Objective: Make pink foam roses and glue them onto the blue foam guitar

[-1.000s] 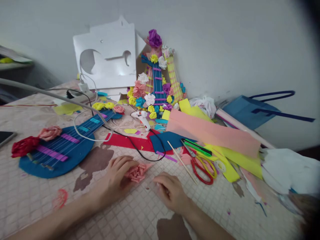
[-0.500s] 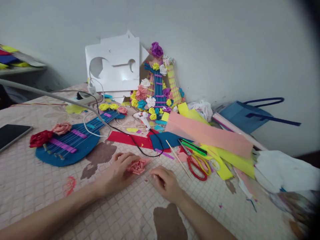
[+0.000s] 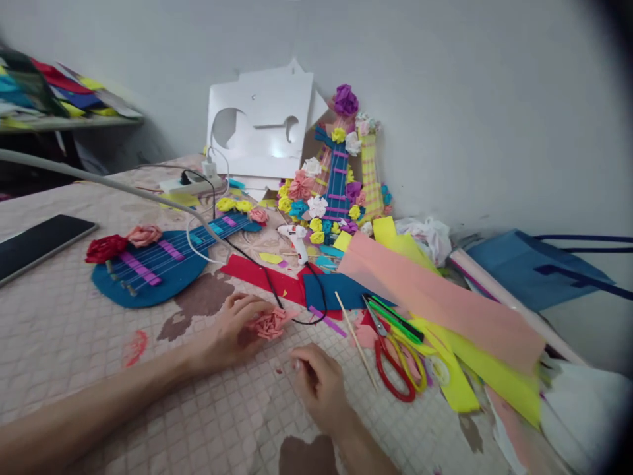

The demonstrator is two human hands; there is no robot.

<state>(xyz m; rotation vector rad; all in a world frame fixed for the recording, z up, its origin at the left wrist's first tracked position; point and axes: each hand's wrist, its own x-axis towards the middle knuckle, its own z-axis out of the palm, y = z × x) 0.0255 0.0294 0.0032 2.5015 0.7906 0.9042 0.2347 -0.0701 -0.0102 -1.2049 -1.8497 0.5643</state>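
My left hand is closed round the near-left side of a pink crepe-paper rose, just above the tablecloth. To its right, apart from the rose, my right hand is curled with thumb and fingertips together; whatever they may hold is hidden. A white hot glue gun stands beyond the hands, its black cord looping toward the rose. Left of it lies a flat blue guitar shape with purple bars, white strings, a red rose and a pink rose. A wooden stick lies beyond my right hand.
Red-handled scissors, a green cutter and pink paper lie to the right. Flower-trimmed paper guitars and cut white boards lean on the wall. A phone and a power strip are left.
The view has swung left, so the background sits further right. My right hand has drawn slightly nearer to me and away from the rose. My left hand keeps its hold on the rose.
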